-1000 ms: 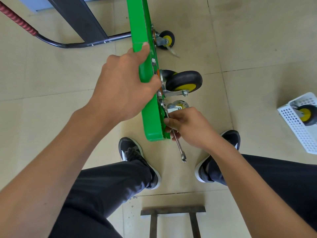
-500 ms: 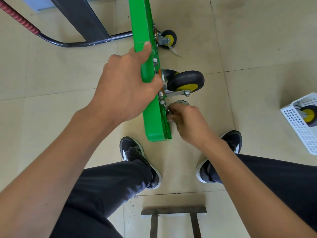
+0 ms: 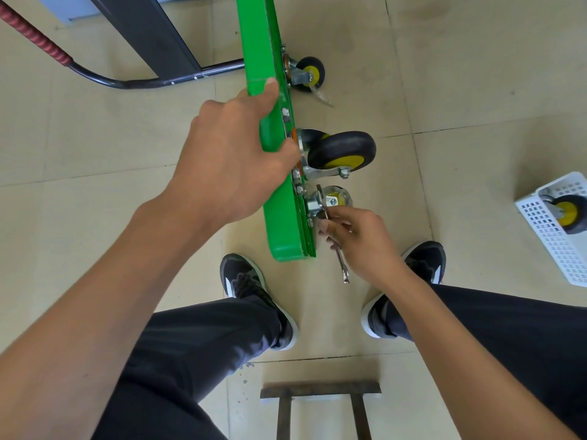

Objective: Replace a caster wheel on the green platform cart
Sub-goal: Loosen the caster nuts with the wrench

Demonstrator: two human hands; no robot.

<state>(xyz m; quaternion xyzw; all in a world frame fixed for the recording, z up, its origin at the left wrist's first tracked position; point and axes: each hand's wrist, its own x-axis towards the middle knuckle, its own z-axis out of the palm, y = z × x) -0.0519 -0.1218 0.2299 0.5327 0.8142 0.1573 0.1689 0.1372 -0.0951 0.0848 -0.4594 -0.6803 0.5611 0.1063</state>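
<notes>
The green cart (image 3: 279,198) stands on its edge on the tiled floor (image 3: 460,74), right in front of my feet, its underside facing my right. My left hand (image 3: 235,157) grips the cart's top edge, thumb lying along the green face and fingers curled over toward the underside, just beside the big black wheel (image 3: 343,150) with the yellow hub that sticks out from the cart. Below that wheel on the same underside sits a smaller metal caster mount (image 3: 327,201). My right hand (image 3: 365,239) pinches a wrench (image 3: 340,252) there; its head meets the mount close to the cart's bottom corner, and the handle points down past my fingers toward my right shoe (image 3: 413,281). Another small wheel (image 3: 309,73) is mounted further up the cart. The cart's black handle (image 3: 95,74) with its red grip runs off to the cart's left. Well to the cart's right, a white basket (image 3: 552,236) holds a spare wheel (image 3: 570,214).
</notes>
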